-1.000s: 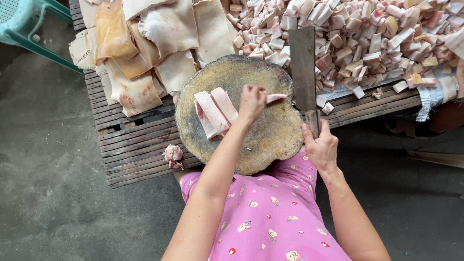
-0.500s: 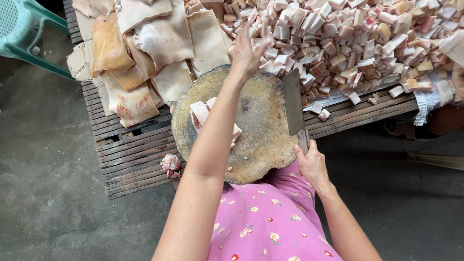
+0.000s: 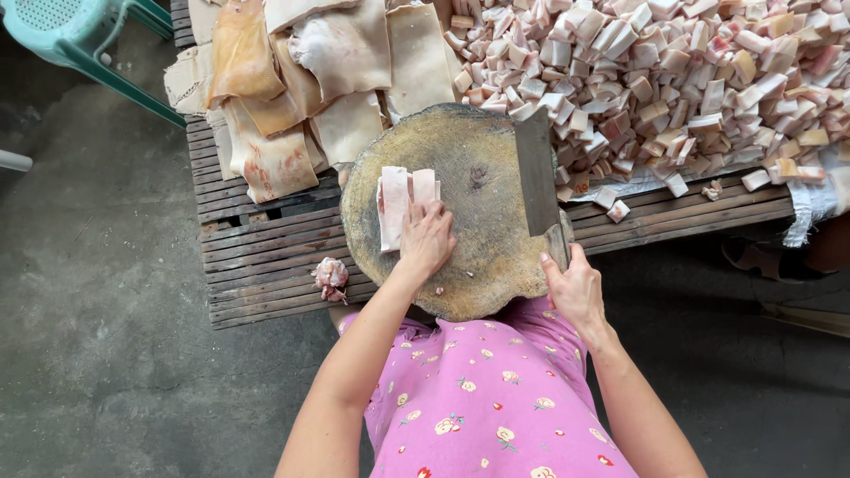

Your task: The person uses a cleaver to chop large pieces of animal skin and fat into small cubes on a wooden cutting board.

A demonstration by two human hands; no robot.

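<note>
Left hand (image 3: pixel 427 237) flat on pork strips (image 3: pixel 400 202), right hand (image 3: pixel 575 288) gripping cleaver (image 3: pixel 537 173), cubes pile (image 3: pixel 673 80) behind.

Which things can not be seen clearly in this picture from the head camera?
- Cleaver handle: covered by the right hand.
- Near ends of the meat strips: under the left hand.
- Heap of cut pieces: cut off by the top and right edges.
- Green plastic stool: cut off by the top edge.
- The person's legs: hidden by the pink dress.

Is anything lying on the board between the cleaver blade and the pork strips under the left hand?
Nothing visible: bare chopping board separates the cleaver, held by the right hand, from the pork strips under the left hand.
</note>
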